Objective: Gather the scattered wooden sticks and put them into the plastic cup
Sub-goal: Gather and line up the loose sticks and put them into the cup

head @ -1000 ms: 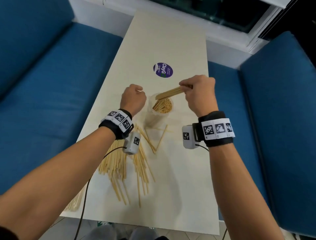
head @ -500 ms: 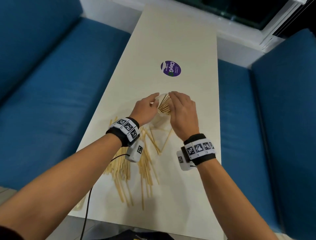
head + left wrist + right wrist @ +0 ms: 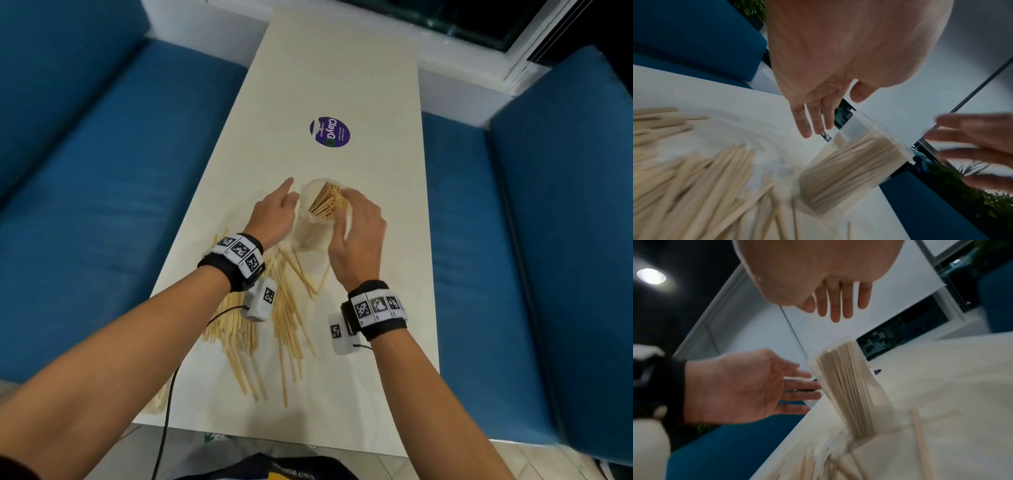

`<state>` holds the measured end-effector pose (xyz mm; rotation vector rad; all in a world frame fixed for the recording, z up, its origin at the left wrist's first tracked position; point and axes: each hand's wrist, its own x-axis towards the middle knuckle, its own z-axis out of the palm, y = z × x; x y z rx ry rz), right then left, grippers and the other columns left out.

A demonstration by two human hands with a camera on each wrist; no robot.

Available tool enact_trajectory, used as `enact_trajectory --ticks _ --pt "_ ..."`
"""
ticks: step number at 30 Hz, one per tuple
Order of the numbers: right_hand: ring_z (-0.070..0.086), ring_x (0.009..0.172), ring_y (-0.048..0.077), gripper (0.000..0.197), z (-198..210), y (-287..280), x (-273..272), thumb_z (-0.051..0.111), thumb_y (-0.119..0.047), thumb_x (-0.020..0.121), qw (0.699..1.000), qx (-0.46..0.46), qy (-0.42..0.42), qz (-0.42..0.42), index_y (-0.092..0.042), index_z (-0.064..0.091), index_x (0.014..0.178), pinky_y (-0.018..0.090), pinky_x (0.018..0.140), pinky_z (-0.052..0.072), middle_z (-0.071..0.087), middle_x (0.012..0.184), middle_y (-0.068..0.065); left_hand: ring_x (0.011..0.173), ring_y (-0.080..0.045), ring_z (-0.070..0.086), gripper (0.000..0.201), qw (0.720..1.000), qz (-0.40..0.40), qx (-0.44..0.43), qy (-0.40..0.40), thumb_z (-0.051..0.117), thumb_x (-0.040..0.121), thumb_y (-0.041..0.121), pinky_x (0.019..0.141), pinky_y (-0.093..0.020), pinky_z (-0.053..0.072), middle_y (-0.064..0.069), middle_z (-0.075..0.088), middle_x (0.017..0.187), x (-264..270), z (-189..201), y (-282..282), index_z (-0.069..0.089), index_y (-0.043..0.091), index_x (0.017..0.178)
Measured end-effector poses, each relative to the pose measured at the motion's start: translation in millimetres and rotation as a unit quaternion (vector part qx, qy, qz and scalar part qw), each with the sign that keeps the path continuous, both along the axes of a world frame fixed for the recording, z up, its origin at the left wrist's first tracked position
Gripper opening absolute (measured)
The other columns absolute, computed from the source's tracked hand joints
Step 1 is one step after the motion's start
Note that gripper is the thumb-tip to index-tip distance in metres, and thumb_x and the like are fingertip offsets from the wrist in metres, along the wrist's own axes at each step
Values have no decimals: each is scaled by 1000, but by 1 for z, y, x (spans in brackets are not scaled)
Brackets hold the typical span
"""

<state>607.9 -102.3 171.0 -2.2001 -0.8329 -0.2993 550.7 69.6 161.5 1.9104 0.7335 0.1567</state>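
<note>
A clear plastic cup point(image 3: 313, 233) stands mid-table, packed with wooden sticks point(image 3: 329, 202). My left hand point(image 3: 275, 214) is just left of the cup, fingers straight, holding nothing. My right hand point(image 3: 359, 229) hovers at the cup's right side and rim with relaxed fingers, also holding nothing. Scattered sticks point(image 3: 284, 318) lie in loose heaps nearer me, partly under my left wrist. In the left wrist view the left hand point(image 3: 818, 113) is apart from the cup point(image 3: 849, 162). In the right wrist view the right hand point(image 3: 838, 301) is above the cup point(image 3: 849, 386).
The long cream table point(image 3: 342, 68) carries a round purple sticker point(image 3: 330, 132) beyond the cup. Two sticks point(image 3: 310, 277) form a V just in front of the cup. Blue sofa seats point(image 3: 102, 171) flank both long edges. A cable point(image 3: 168, 404) hangs off the near edge.
One second ago my right hand held a bundle of sticks over the cup. That bundle now stands in the cup, and both hands have opened beside it.
</note>
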Motion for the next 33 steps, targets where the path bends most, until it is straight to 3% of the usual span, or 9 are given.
enact_trajectory --ticks 3,6,10,12,14,19,26,30,33 --pt "57 107 19 25 -26 -22 -9 52 -7 93 982 75 117 -126 -16 62 114 36 93 47 63 110 -2 117 -22 61 36 999 51 -4 -13 45 104 26 98 -33 48 -2 67 128 -26 -15 -3 57 22 138" --pt "56 119 31 31 -67 -31 -7 58 -10 94 943 -37 287 -166 -8 60 125 41 102 47 61 121 12 104 -16 62 22 996 6 94 8 58 98 22 93 -39 54 4 67 116 -58 -36 -11 68 25 118" --pt "40 126 40 63 -87 -25 -2 62 -40 97 940 -229 221 -120 -9 44 149 44 103 37 45 140 18 138 -21 42 43 952 -189 234 53 59 95 33 114 -48 33 4 54 147 -94 -66 -33 59 33 138" --pt "41 123 38 62 -90 -20 4 65 -48 93 939 -265 194 -101 -12 53 142 44 101 40 47 135 15 148 -20 32 48 926 -248 276 71 56 97 35 118 -46 23 4 43 158 -106 -74 -46 54 32 145" --pt "45 121 36 46 -93 -21 7 68 -38 93 940 -284 172 -77 -10 62 129 43 99 44 51 129 13 152 -21 25 50 913 -271 295 82 57 97 33 121 -44 17 3 35 163 -115 -80 -53 54 29 147" --pt "51 112 31 14 -103 -41 -10 62 -7 94 951 -230 191 -85 -9 71 105 40 95 47 59 115 11 153 -25 27 52 935 -237 263 19 57 95 16 125 -47 21 -4 38 162 -124 -85 -51 54 19 147" --pt "57 99 23 9 -103 -42 -60 66 -11 94 960 -179 212 41 -8 73 100 30 88 49 63 102 6 118 -26 50 39 947 -101 303 -11 64 85 4 103 -45 44 -3 60 122 -145 -79 -29 68 15 122" --pt "54 111 33 23 -93 -28 -64 59 -9 97 967 -153 202 -15 -2 66 118 33 98 42 60 116 16 116 -27 51 33 935 -96 342 13 66 85 11 100 -42 41 -2 60 120 -155 -77 -23 69 17 118" --pt "44 119 38 44 -92 -11 -75 55 -22 100 941 -247 228 -48 -2 52 139 42 106 32 49 131 21 115 -27 50 33 931 -103 346 49 64 89 18 96 -43 42 -1 61 122 -159 -79 -23 69 18 121"
